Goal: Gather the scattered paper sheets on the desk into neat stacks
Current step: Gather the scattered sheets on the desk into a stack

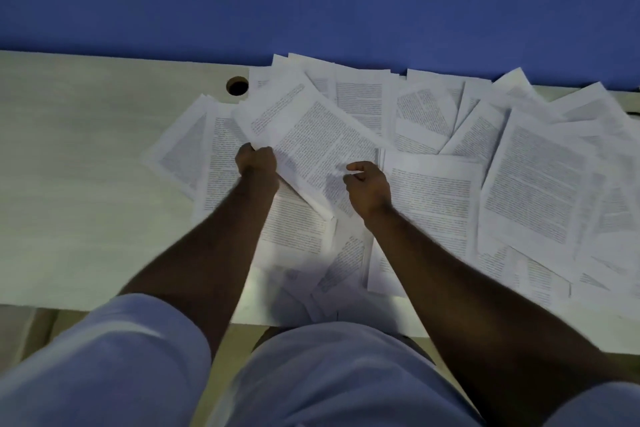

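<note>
Dozens of printed paper sheets (433, 163) lie scattered and overlapping across the right half of the desk (86, 166), reaching from its back edge to its front edge, with a few poking past the front edge near the person's lap. No neat stack visible yet, so the task looks barely started. Left half of the desk is bare wood with a round cable hole (237, 86) near the back edge.

Left hand (258, 163) has fingers curled round the near-left edge of a tilted bundle of sheets (311, 128), lifted a bit above the mess. Right hand (369, 187) sits at the bundle's right side, fingers loosely curled, thumb and forefinger close together near the paper; cannot tell if it actually pinches a sheet, blur hides the contact.

Risks, as judgement:
- Bundle is held by one edge only, so loose sheets could slide out and fan back onto the pile.
- Sheets lie at mixed angles; squaring them without tapping the edges on the desk would give a crooked stack.
- Sheets overhanging the front edge could drop to the floor if an arm sweeps over them.
- Dragging the bundle could catch and crease pages underneath.
</note>
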